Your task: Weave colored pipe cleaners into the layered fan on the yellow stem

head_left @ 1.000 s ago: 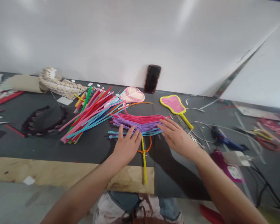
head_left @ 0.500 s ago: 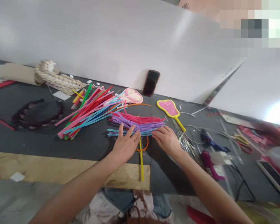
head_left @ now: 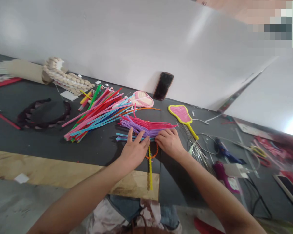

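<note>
On the dark worktable [head_left: 97,152], the left hand [head_left: 134,152] is lying open across a fanned bunch of pink, purple and blue pipe cleaners [head_left: 146,128], while the right hand [head_left: 169,143] is cupping its edge, grip unclear.

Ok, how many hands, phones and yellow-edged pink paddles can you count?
Hands: 2 (left hand, right hand)
Phones: 1 (phone)
Yellow-edged pink paddles: 1 (yellow-edged pink paddle)
Total: 4
</note>
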Motion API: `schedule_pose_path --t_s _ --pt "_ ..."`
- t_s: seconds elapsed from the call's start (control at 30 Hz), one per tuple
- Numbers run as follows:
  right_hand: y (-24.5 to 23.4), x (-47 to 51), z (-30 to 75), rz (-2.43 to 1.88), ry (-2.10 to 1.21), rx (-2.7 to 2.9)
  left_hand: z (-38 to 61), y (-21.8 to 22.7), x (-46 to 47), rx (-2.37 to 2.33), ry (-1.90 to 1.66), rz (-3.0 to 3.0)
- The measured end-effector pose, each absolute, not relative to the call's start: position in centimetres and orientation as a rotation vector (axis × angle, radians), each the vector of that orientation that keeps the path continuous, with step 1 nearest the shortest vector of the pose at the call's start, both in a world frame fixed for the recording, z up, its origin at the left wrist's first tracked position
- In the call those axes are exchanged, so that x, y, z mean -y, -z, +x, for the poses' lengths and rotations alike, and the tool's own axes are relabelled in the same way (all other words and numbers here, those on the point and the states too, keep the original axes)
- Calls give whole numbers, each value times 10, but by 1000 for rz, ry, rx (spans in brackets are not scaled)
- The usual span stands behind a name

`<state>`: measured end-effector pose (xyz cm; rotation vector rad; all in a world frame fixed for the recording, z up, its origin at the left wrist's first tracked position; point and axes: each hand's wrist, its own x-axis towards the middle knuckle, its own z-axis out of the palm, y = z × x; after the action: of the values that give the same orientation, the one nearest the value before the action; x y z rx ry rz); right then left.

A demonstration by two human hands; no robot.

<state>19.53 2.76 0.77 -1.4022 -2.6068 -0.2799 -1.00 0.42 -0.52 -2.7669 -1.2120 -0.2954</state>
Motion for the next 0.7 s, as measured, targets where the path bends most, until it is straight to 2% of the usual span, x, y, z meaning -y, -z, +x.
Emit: schedule_pose_path --t_s 0.17,0.37,0.7 --pt "-5 -31 194 -1358 167 2621 -9 6 -5 1213 286 -2779" --pt "-11 -35 187 -1353 275 2689 -10 5 -7 1215 274 -2796" --pt "-11 -35 201 -1675 193 2505 -10 4 -5 1223 236 -2790"
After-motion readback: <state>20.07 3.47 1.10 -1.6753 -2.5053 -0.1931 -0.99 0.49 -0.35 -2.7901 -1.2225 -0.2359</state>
